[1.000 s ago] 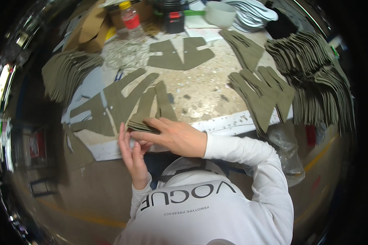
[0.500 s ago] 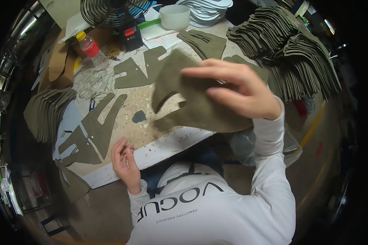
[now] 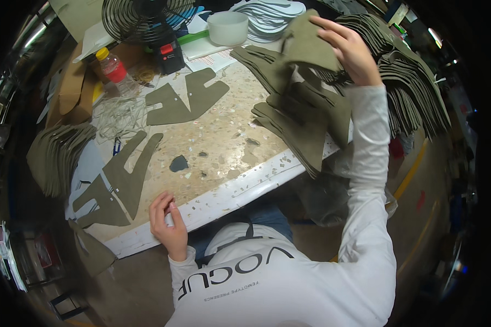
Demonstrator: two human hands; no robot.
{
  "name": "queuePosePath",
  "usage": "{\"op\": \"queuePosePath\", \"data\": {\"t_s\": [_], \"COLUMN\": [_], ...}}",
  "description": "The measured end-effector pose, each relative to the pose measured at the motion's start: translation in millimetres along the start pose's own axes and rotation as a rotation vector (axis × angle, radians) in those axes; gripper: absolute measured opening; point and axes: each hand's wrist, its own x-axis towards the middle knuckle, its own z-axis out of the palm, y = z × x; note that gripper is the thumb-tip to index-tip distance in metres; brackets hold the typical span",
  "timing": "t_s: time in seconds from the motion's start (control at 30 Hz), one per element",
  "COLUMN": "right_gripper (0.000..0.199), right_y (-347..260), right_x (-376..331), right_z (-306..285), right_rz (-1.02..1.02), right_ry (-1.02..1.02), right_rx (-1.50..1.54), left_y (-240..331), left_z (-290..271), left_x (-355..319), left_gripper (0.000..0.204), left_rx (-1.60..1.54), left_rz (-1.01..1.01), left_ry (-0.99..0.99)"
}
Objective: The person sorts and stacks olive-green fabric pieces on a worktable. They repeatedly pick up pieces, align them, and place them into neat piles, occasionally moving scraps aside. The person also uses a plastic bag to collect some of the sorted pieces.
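Note:
My right hand (image 3: 350, 50) is raised at the far right of the table, its fingers closed on an olive-green cut fabric piece (image 3: 309, 48). The held piece hangs over other olive fabric pieces (image 3: 295, 132) lying in a loose pile at the right. Some of that pile is blurred or overlapped. At the table's front edge, my left hand (image 3: 169, 224) rests empty with loosely bent fingers, the thumb apart from them. Flat olive cutouts (image 3: 130, 175) lie beyond it to the left, and a notched olive cutout (image 3: 186, 107) lies farther back.
Tall stacks of olive pieces stand at the far right (image 3: 414, 90) and far left (image 3: 57, 158). Toward the back are a black fan (image 3: 147, 19), a white bowl (image 3: 227, 28) and a yellow-capped bottle (image 3: 113, 70). White cord (image 3: 117, 114) and a dark scrap (image 3: 178, 163) lie on the table (image 3: 213, 141).
My right hand has moved up and away to the right, carrying fabric from the table's middle. The pile at the right now shows more pieces. My left hand has barely moved.

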Motion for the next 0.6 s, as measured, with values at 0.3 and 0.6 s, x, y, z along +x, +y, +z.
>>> {"op": "queuePosePath", "data": {"t_s": [0.3,0.6], "right_gripper": [0.022,0.045], "right_y": [34.0,16.6], "right_x": [32.4,-35.6], "right_z": [15.3,-39.1], "right_rz": [-0.189,-0.055], "right_ry": [0.157,0.137], "right_rx": [0.420,0.276], "left_y": [-1.4,8.6], "left_z": [0.8,7.4], "left_x": [-1.2,2.1], "left_gripper": [0.018,0.018], "left_rx": [0.035,0.151], "left_rz": [-0.012,0.050], "left_ry": [0.045,0.021]}}
